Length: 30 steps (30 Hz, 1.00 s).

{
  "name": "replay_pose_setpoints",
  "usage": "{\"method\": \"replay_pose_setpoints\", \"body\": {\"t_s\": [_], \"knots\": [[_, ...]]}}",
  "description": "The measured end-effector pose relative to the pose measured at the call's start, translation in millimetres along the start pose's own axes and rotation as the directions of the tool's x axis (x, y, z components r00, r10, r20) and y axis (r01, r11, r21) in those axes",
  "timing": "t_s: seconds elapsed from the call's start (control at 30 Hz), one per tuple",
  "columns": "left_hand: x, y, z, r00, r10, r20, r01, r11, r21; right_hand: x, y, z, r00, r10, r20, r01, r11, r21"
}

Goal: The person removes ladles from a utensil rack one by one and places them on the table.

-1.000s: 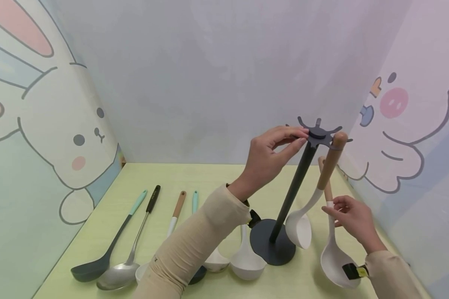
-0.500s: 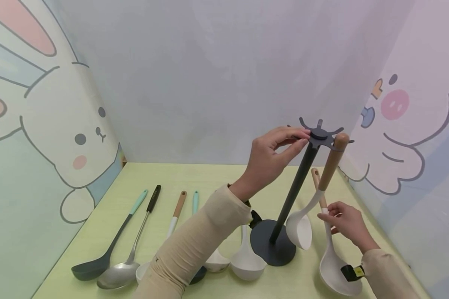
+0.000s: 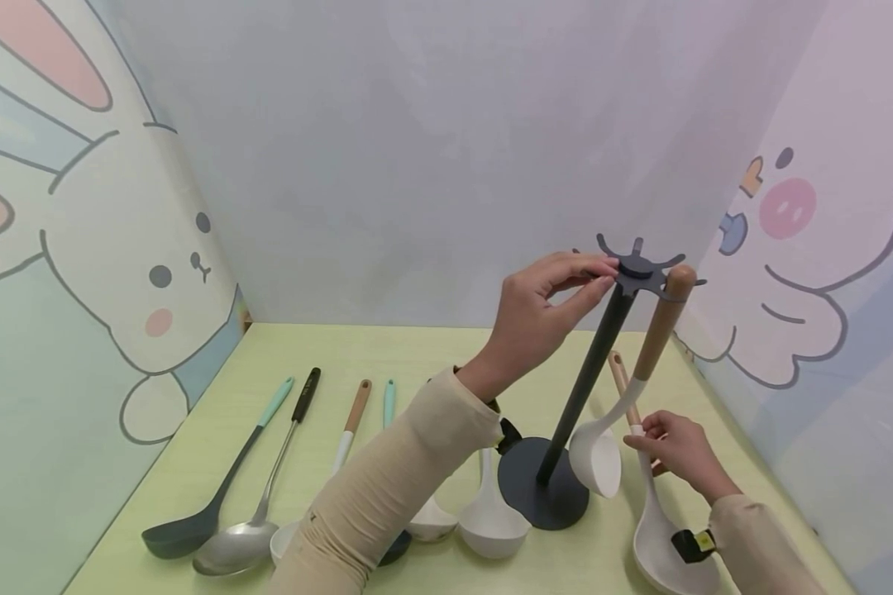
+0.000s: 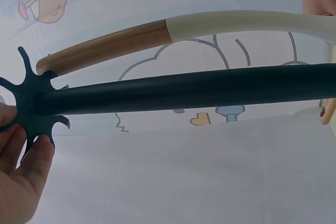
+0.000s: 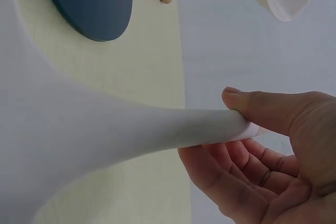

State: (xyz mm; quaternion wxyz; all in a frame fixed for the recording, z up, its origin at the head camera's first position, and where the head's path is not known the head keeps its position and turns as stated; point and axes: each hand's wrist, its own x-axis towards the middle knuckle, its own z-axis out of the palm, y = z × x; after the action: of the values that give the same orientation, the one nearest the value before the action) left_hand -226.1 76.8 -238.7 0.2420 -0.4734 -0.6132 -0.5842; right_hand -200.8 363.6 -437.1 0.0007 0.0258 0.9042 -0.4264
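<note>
My left hand [image 3: 543,310] pinches the hooked top of a black utensil stand [image 3: 591,372]. The left wrist view shows its fingertips on the arms of the hook ring [image 4: 37,95]. From one hook on the right hangs a white ladle [image 3: 595,454] with a wooden handle, its bowl beside the pole. Lower right, my right hand [image 3: 680,450] holds a second white ladle [image 3: 653,525] by its neck, just below the wooden part. In the right wrist view, thumb and fingers pinch the white neck [image 5: 210,127]. The frame's lower edge cuts off part of that bowl.
To the left on the pale yellow table [image 3: 327,351] lie a dark ladle [image 3: 182,533] with a mint handle, a metal spoon [image 3: 238,547] and several more utensils, partly behind my left sleeve. A white ladle [image 3: 491,525] lies by the stand's round base [image 3: 524,471]. Printed walls enclose the table.
My right hand has moved down and slightly left with the second ladle, whose handle end has dropped away from the hooks. My left hand stays at the stand's top.
</note>
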Motion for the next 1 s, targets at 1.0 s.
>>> {"method": "replay_pose_setpoints", "body": {"t_s": [1.0], "knots": [[0.4, 0.1, -0.5, 1.0, -0.004, 0.005, 0.004, 1.0, 0.0, 13.1, 14.2, 14.0, 0.991, 0.095, 0.093, -0.092, 0.995, -0.039]]}}
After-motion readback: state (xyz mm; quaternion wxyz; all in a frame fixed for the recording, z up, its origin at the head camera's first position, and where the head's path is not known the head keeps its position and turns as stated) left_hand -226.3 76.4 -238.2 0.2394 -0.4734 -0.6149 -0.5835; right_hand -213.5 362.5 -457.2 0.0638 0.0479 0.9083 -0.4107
